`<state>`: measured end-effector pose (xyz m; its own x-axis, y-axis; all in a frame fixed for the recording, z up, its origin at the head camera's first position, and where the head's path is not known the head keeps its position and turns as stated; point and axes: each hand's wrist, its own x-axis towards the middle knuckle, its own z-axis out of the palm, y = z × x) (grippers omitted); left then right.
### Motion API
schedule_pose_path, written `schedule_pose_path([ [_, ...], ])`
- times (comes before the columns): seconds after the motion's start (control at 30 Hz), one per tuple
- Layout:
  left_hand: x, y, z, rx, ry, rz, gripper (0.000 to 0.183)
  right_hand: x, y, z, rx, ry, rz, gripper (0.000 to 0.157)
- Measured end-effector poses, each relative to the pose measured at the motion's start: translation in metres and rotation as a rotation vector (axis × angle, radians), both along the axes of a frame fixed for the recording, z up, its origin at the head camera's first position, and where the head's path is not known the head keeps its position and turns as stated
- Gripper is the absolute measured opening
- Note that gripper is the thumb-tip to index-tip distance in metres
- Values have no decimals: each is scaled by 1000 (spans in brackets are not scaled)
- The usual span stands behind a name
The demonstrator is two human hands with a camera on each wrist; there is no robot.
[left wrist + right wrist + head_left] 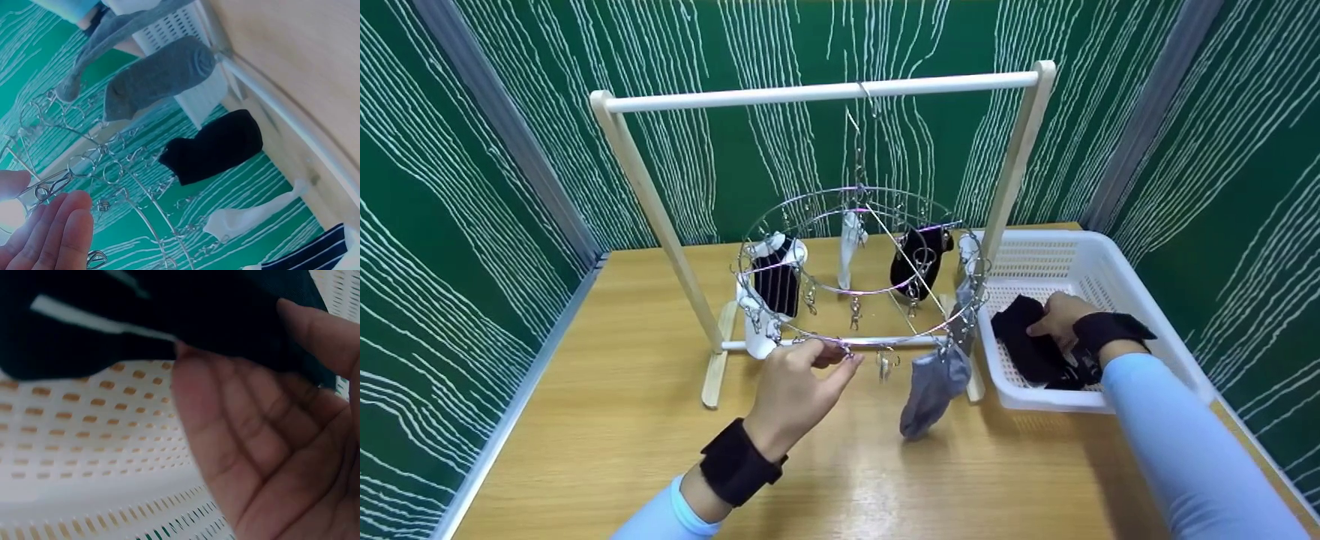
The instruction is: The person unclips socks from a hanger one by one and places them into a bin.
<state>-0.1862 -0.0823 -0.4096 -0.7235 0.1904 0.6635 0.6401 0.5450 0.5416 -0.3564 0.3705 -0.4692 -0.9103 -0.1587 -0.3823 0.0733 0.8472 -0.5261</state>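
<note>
Blue sleeve (pixel 1192 450) nearest, running in from 4 o'clock. Right hand (pixel 1065 322) grasping black fabric (pixel 1020 349), which sits in the white basket (pixel 1035 397), also at 4. Left hand (pixel 802 382) pinches a wire clip (pixel 53 184) — 6 o'clock on the ring hanger (pixel 851 291). Same ring: grey sock (pixel 931 394) at 5, hanging black sock (pixel 915 274) near 2, white sock (pixel 846 262) around 12, striped sock (pixel 775 292) at 9. Wooden rack (pixel 649 202) carries it all — stands on the bench (pixel 585 420).

Left sleeve (pixel 666 517), right sleeve (pixel 1192 450) light blue, close-fitting. Left wristband (pixel 741 463), right wristband (pixel 1110 331) black, wide, edges sticking out.
</note>
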Motion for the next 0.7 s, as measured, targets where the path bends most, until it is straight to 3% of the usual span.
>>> schedule_pose_path([
  [0.13,0,0,0,-2,11,5,17,3,-3,-2,94,33,-8,31],
  [0.3,1,1,0,4,5,6,17,7,-6,2,134,84,-5,32],
  [0.5,0,1,0,1,-4,6,15,8,-10,17,133,270,3,35],
  [0.7,1,1,3,-6,-8,4,15,14,-22,42,69,450,25,31],
])
